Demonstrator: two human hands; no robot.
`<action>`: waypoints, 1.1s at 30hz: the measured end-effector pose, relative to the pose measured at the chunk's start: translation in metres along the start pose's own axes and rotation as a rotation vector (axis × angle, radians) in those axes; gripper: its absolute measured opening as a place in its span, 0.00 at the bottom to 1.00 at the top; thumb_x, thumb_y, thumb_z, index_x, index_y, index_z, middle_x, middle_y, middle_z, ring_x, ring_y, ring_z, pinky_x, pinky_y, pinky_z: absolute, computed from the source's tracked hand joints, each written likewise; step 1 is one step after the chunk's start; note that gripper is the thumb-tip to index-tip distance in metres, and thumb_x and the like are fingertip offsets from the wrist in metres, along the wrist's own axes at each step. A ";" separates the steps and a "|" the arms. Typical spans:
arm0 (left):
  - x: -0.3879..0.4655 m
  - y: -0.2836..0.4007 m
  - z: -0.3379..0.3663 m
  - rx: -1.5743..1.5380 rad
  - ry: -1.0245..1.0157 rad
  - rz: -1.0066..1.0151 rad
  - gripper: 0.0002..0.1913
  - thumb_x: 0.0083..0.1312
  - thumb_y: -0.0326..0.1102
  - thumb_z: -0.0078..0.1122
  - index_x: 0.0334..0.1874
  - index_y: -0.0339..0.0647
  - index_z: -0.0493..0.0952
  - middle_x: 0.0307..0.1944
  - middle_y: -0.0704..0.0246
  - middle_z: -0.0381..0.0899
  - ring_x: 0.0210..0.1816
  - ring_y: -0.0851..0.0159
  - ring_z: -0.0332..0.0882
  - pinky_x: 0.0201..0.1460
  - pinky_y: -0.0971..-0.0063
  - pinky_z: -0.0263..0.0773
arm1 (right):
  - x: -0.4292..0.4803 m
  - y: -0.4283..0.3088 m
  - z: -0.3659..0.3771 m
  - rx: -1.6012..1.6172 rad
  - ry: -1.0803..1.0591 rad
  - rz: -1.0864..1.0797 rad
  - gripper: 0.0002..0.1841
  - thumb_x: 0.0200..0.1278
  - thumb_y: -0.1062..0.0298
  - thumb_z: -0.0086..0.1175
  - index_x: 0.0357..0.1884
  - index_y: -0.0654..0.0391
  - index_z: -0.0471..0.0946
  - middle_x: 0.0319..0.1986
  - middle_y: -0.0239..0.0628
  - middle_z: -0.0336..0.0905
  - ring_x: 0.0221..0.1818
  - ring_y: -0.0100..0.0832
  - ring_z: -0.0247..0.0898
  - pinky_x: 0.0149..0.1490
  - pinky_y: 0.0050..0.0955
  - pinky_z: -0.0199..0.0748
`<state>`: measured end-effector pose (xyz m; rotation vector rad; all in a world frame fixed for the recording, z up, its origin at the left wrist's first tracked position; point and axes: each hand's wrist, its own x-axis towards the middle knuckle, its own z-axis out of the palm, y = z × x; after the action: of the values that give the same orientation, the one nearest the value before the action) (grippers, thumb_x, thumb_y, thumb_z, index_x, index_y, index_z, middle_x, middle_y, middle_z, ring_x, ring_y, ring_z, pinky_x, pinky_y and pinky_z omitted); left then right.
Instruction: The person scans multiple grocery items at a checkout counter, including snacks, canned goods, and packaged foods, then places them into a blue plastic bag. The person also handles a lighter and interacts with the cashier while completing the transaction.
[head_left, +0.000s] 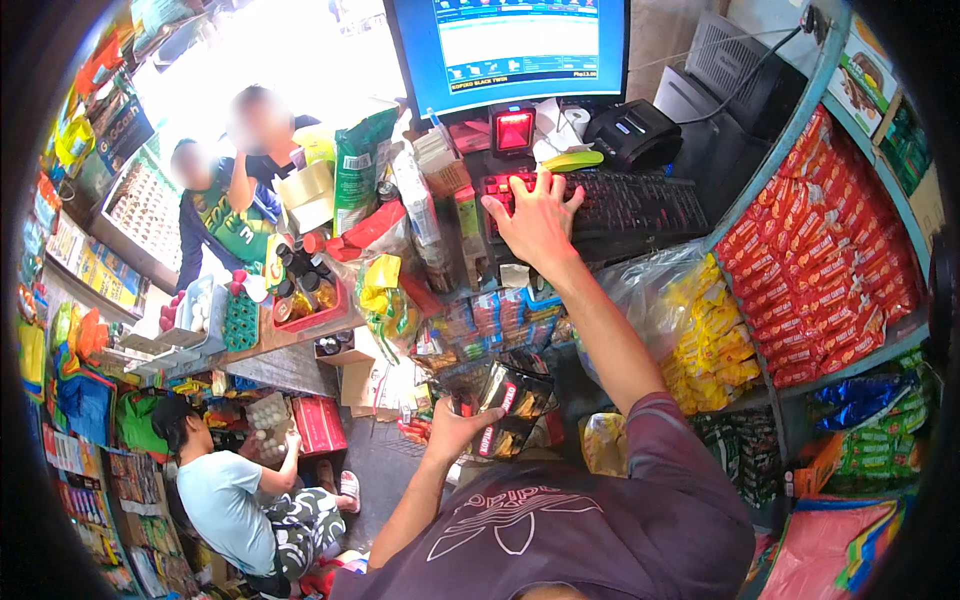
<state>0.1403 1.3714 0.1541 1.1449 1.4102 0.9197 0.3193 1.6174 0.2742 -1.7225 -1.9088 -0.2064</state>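
Observation:
My left hand (451, 431) grips black Kopiko coffee sachets (517, 409), its thumb across their front, low before my body. Over the black keyboard (637, 201), my right hand (536, 221) spreads its fingers on the keys at the left end. Red light falls on those fingers and keys from a barcode scanner (513, 129) standing just behind. A yellow-green elongated object (571, 160) lies along the keyboard's back edge. Above stands a lit monitor (517, 45) bearing writing.
A black receipt printer (634, 133) stands right of the scanner. Red packets (825, 262) and yellow packets (712, 337) fill the right side. Bottles stand in a red basket (330, 304) on the left counter. Two people (232, 202) are beyond it; another person (225, 487) crouches lower left, handling eggs (270, 427).

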 end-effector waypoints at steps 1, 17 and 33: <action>-0.001 -0.005 0.002 -0.071 0.018 0.037 0.20 0.53 0.32 0.82 0.23 0.45 0.71 0.22 0.82 0.70 0.25 0.79 0.64 0.29 0.78 0.62 | 0.001 0.000 0.001 0.004 -0.003 -0.006 0.35 0.70 0.34 0.51 0.64 0.54 0.76 0.65 0.55 0.65 0.70 0.53 0.60 0.73 0.72 0.45; -0.004 -0.063 -0.059 -0.439 0.318 -0.152 0.19 0.53 0.24 0.80 0.27 0.47 0.71 0.23 0.81 0.69 0.24 0.79 0.66 0.28 0.79 0.65 | -0.097 0.122 -0.040 -0.013 0.300 -0.044 0.36 0.66 0.46 0.59 0.71 0.55 0.67 0.66 0.48 0.66 0.71 0.49 0.59 0.75 0.65 0.45; -0.038 -0.118 -0.086 -0.453 0.482 -0.372 0.17 0.55 0.23 0.77 0.27 0.47 0.72 0.25 0.79 0.71 0.25 0.76 0.69 0.31 0.76 0.66 | -0.046 0.158 -0.039 -0.132 0.218 -0.139 0.28 0.73 0.48 0.54 0.65 0.59 0.71 0.61 0.54 0.72 0.66 0.56 0.65 0.71 0.56 0.57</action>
<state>0.0358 1.3096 0.0643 0.3134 1.6100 1.2072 0.4830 1.5856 0.2452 -1.5779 -1.8880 -0.5602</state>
